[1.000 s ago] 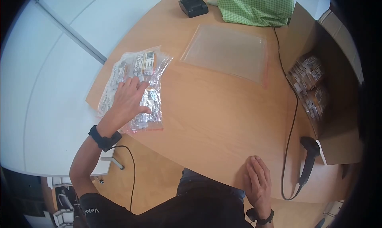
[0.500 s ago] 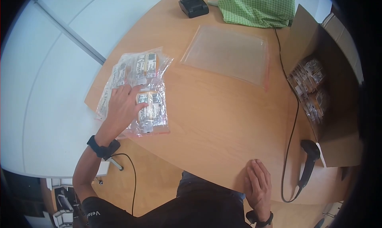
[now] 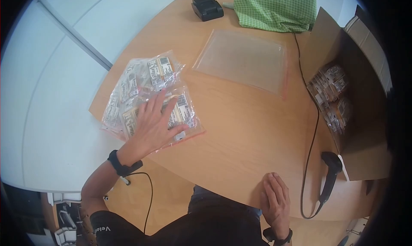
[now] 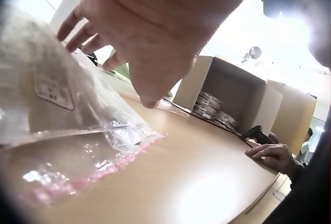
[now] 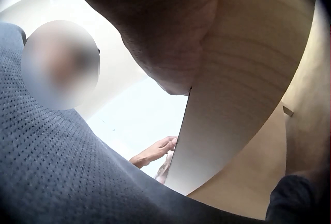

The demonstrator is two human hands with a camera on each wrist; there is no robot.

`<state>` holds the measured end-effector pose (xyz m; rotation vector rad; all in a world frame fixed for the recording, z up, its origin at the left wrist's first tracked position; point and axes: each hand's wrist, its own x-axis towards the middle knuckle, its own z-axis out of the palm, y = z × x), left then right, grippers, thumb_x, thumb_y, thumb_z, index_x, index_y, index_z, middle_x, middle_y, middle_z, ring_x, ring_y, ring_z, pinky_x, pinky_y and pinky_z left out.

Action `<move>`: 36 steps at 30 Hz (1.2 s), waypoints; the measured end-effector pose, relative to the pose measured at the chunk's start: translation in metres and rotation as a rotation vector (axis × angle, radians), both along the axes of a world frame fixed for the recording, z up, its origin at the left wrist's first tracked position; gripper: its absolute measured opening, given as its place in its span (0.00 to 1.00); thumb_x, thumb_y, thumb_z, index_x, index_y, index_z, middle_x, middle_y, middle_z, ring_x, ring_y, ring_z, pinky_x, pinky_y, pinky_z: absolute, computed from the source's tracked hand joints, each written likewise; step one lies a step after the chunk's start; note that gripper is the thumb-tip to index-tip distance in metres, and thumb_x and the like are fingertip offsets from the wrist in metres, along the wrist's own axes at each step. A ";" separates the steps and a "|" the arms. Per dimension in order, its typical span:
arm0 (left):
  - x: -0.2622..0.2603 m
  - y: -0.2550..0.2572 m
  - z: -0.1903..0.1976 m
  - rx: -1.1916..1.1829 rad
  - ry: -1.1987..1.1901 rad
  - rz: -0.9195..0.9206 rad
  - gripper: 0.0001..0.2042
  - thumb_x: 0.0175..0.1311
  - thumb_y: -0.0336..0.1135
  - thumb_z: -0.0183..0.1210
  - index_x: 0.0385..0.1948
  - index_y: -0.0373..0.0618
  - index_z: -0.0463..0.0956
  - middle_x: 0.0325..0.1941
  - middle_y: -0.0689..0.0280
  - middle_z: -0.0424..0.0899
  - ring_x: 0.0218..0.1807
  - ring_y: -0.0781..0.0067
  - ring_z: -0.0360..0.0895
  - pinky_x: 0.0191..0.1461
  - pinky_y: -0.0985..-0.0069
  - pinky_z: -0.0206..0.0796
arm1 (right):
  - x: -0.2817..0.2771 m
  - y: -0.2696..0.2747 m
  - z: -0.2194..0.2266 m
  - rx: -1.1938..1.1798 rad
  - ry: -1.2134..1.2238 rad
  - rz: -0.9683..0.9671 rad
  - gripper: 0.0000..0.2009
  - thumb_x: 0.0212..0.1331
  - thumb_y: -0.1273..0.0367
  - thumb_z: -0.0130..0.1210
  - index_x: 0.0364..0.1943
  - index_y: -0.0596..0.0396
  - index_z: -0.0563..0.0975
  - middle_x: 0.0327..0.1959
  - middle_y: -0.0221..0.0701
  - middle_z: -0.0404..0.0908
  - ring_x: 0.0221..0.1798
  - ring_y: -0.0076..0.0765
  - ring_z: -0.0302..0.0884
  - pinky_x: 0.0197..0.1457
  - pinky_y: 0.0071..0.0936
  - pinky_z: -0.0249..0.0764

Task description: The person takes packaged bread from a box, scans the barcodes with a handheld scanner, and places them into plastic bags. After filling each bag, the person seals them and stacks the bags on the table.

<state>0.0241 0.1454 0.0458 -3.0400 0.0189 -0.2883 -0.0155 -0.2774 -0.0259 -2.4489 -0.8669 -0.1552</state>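
Note:
My left hand (image 3: pixel 152 123), fingers spread, rests on the front of a pile of clear plastic bags (image 3: pixel 189 117) at the table's left side. Labelled packets (image 3: pixel 162 71) with barcodes show through the plastic, and the hand covers part of the nearest ones. In the left wrist view, a pink-edged bag (image 4: pixel 67 151) lies below the fingers, its plastic creased and raised. My right hand (image 3: pixel 276 198) holds nothing and lies with extended fingers on the table's front edge. From the right wrist camera, only the underside of that hand (image 5: pixel 160 42) shows, close up beside the tabletop.
A flat clear bag (image 3: pixel 244 59) lies at the table's middle back. At right, an open cardboard box (image 3: pixel 365 134) contains several packets (image 3: pixel 330 91). A corded barcode scanner (image 3: pixel 331 177) lies before it. Behind are a black device (image 3: pixel 207 7) and a green checked cloth (image 3: pixel 274 10).
My left hand has slid right with the front bag under it, and that bag has turned. More of the packets at left are uncovered. The right hand stays in place.

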 end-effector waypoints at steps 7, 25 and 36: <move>-0.007 -0.011 -0.033 0.027 0.196 -0.098 0.46 0.69 0.68 0.54 0.77 0.39 0.56 0.82 0.33 0.45 0.83 0.25 0.38 0.81 0.35 0.35 | 0.001 0.002 -0.001 0.029 -0.004 0.003 0.18 0.61 0.76 0.63 0.56 0.62 0.81 0.66 0.43 0.78 0.71 0.54 0.74 0.68 0.46 0.74; -0.017 -0.078 -0.061 -0.216 0.186 -0.342 0.46 0.72 0.69 0.49 0.80 0.42 0.49 0.83 0.34 0.38 0.82 0.21 0.33 0.81 0.33 0.30 | 0.002 0.003 0.002 -0.018 -0.008 -0.018 0.17 0.62 0.77 0.63 0.56 0.62 0.80 0.65 0.43 0.78 0.70 0.54 0.74 0.68 0.46 0.74; -0.014 -0.080 -0.060 -0.363 0.316 -0.857 0.43 0.66 0.70 0.54 0.77 0.54 0.60 0.84 0.46 0.48 0.85 0.35 0.42 0.82 0.33 0.37 | 0.005 0.004 0.004 0.003 -0.017 0.003 0.17 0.59 0.77 0.65 0.54 0.62 0.81 0.65 0.43 0.79 0.70 0.51 0.75 0.66 0.43 0.75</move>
